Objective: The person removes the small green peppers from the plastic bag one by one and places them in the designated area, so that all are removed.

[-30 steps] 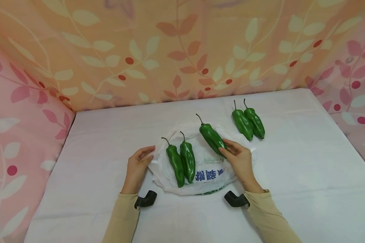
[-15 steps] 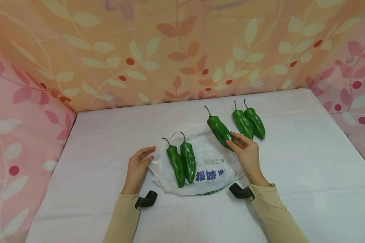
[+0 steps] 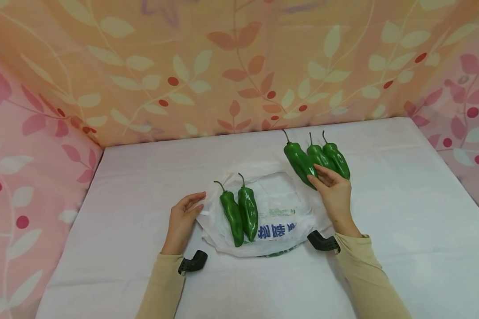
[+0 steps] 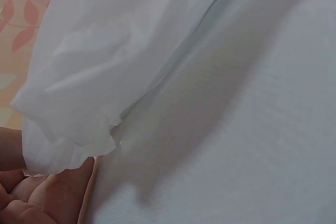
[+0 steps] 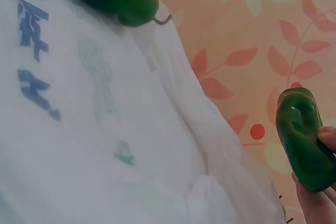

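Note:
My right hand [image 3: 336, 195] pinches the lower end of a green pepper [image 3: 298, 160] with a long stem, held beyond the bag's back right edge. In the right wrist view, thumb and fingers grip that pepper [image 5: 300, 135] from both sides. My left hand [image 3: 182, 221] pinches the left edge of a white plastic bag [image 3: 281, 190]; in the left wrist view, the edge of the bag [image 4: 100, 87] runs between thumb and fingers. Two more green peppers, a left one [image 3: 232, 217] and a right one [image 3: 248, 212], lie side by side on the bag.
Another pair of peppers, one partly hidden [image 3: 320, 155] and one at its right [image 3: 338, 160], lies at the back right. A white cloth [image 3: 135, 186] covers the table. Patterned curtains [image 3: 239, 66] stand behind and at both sides.
My right hand has carried its pepper away and to the right, from above the bag to beside the back right pair. The left hand stays at the bag's edge.

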Demonstrator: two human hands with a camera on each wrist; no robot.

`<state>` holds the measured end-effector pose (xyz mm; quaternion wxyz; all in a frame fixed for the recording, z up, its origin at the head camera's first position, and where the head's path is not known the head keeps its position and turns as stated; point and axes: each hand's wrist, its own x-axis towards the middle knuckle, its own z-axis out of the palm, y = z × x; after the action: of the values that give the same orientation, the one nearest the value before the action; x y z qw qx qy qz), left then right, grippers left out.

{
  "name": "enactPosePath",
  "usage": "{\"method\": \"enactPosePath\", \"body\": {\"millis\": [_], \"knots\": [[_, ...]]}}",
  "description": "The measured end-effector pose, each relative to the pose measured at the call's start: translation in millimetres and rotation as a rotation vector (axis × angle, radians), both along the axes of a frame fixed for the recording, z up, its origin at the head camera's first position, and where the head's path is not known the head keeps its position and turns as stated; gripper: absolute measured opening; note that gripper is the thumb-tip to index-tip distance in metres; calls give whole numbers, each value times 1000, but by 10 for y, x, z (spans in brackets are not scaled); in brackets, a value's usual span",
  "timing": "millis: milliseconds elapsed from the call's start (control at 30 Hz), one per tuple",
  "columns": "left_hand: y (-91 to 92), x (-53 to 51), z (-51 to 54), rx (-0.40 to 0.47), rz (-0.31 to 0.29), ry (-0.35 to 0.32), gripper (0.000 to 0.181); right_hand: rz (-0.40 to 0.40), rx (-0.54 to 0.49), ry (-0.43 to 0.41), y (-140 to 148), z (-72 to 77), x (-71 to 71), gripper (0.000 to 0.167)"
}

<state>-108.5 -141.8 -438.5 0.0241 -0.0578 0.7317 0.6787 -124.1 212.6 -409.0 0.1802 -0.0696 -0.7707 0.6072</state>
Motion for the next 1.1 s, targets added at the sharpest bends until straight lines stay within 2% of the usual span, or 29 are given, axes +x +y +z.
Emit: {"method": "enactPosePath", "body": {"millis": [233,467,833,1100], "knots": [[-8,38,6,-18,1,-11,33,-64,-49,-29,56,-14,37,37],[-15,53,12,-6,-1,-16,33,-77,-48,-22,102,-21,30,36],[10,4,8,-2,-9,-1,33,-116,-56,-18,204,-5,-25,36],[7,-6,6,-6,-4,-7,33,-151,-56,-48,312,-3,-47,39]]}}
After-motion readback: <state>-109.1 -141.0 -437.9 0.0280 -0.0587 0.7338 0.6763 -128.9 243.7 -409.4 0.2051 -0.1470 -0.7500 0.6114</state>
